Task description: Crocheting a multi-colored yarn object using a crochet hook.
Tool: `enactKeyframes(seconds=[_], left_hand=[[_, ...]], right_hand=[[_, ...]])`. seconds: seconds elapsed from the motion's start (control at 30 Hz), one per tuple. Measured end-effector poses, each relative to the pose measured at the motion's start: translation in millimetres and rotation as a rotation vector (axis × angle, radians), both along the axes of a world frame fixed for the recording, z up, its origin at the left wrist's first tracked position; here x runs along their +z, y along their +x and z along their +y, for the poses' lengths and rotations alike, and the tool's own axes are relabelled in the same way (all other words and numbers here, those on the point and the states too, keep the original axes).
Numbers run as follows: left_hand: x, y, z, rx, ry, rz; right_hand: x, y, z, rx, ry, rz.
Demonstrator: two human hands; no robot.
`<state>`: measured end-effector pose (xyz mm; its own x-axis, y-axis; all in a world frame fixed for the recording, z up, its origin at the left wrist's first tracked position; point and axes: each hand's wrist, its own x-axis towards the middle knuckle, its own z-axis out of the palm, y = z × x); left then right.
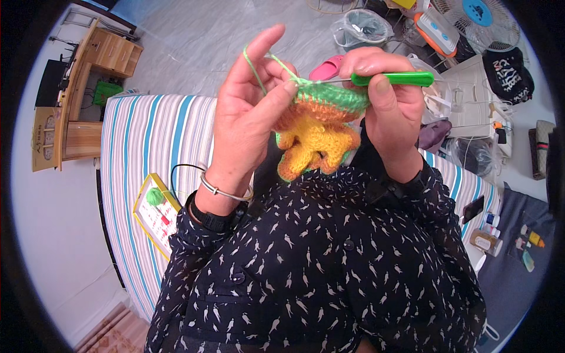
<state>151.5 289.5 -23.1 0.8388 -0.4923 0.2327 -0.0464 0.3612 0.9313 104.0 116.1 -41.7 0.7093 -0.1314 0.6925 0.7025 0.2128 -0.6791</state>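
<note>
A crocheted piece (324, 132) of yellow, orange and green yarn hangs between my hands. My left hand (251, 101) pinches its green upper edge between thumb and fingers, with light green yarn (253, 66) looped over the raised index finger. In my right hand (393, 97) is a crochet hook (397, 79) with a green handle, lying level; its metal shaft reaches the green edge near my left thumb. The hook's tip is hidden at the stitches. A ball of green yarn (155, 196) rests on a yellow-edged tray (140, 200) at the left.
A striped bedsheet (145, 132) spreads below and around me. Wooden furniture (81, 137) stands at the far left. Beyond the hands are a lined waste bin (363, 28), a pink slipper (325, 67) and a fan (481, 22). A phone (473, 208) and jars (485, 242) are at the right.
</note>
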Motion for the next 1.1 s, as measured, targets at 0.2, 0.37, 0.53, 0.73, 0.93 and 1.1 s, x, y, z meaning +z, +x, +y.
enactKeyframes(seconds=[0.2,0.37,0.53,0.73,0.93,1.1], left_hand=[[-2,-5,-4,-0.045,-0.063,0.113],[-4,-11,-3,-0.016,-0.066,0.069],[-4,-15,-6,-0.016,-0.067,0.041],[-4,-17,-7,0.006,-0.045,0.018],[-7,-19,-5,-0.009,-0.018,-0.068],[-8,-17,-10,-0.066,-0.112,0.137]], right_hand=[[-7,0,1,-0.068,0.072,0.045],[-9,1,6,-0.248,-0.005,0.000],[-9,-3,7,-0.192,0.071,0.051],[-9,0,5,-0.123,0.053,0.083],[-8,9,0,-0.554,-0.515,-0.121],[-19,16,10,-0.537,-0.313,-0.145]])
